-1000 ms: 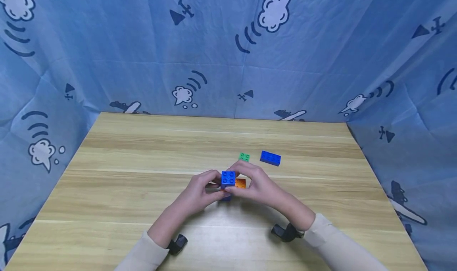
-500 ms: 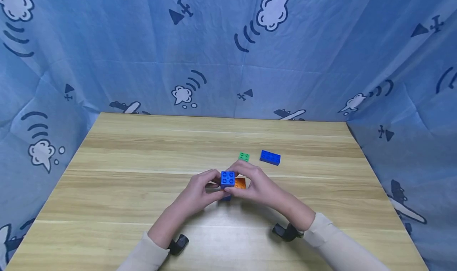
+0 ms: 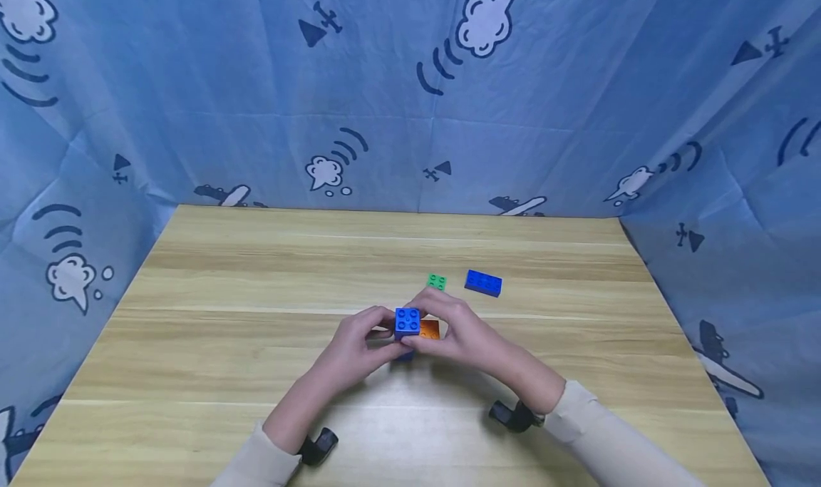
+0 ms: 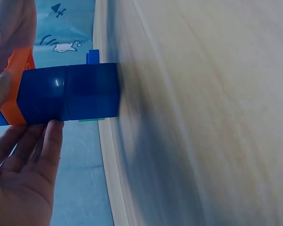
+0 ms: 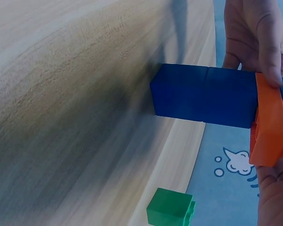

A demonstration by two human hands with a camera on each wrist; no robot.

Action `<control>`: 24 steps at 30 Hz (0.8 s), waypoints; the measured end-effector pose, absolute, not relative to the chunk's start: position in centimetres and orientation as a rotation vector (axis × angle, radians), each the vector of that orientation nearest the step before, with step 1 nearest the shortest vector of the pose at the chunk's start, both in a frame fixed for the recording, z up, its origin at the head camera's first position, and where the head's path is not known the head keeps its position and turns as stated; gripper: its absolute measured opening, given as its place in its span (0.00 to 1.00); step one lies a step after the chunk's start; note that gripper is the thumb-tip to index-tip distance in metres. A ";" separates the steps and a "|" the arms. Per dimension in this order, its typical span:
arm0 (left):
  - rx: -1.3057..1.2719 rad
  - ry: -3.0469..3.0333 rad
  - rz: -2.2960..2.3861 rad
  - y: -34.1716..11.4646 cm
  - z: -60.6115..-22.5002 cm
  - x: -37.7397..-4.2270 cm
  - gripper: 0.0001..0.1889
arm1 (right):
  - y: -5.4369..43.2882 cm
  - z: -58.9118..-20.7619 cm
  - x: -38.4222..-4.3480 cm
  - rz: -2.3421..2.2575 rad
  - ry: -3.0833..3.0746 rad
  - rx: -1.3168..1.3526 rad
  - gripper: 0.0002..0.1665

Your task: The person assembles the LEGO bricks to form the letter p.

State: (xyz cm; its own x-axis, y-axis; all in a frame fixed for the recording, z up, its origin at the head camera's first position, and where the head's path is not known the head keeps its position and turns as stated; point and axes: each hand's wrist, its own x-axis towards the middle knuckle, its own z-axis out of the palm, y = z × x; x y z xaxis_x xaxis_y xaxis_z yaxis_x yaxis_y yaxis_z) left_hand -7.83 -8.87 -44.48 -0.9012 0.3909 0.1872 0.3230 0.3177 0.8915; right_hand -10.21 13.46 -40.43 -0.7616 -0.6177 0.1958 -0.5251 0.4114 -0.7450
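Note:
Both hands meet around an upright stack of toy building bricks at the middle of the table. Two lower blue bricks form its base, with an orange brick across them, jutting out to the right. A small blue brick with several studs tops it. My left hand grips the stack from the left, thumb on the orange brick's near side and fingers along the blue bricks behind. From the right, my right hand pinches the top blue brick, thumb in front and forefinger behind. The stack's base is close over the tabletop.
Beyond the hands lie a small green brick and, to its right, a longer blue brick. The wooden table ends at a blue printed curtain at the back and sides.
The hands and stack keep the same pose on each other. The whole head view has shifted only slightly.

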 end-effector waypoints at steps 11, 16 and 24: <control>0.691 2.450 1.741 -9.0 -44.0 -7.9 0.15 | 13.5 -40.5 -10.2 -1.272 2.543 -1.009 0.19; 0.694 2.414 1.736 -9.1 -43.8 -7.9 0.14 | 13.4 -40.4 -10.1 -1.274 2.549 -0.973 0.20; 0.689 2.386 1.748 -9.1 -43.9 -8.2 0.13 | 14.2 -40.3 -10.5 -1.282 2.495 -0.973 0.22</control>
State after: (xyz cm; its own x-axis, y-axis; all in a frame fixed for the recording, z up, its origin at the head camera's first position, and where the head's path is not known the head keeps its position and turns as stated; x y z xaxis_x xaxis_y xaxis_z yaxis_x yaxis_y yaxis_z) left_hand -8.17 -9.12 -43.87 -0.8918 0.4159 0.1781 0.2952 0.2365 0.9257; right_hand -10.45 14.17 -40.33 -0.7719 -0.6207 0.1371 -0.4728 0.4164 -0.7765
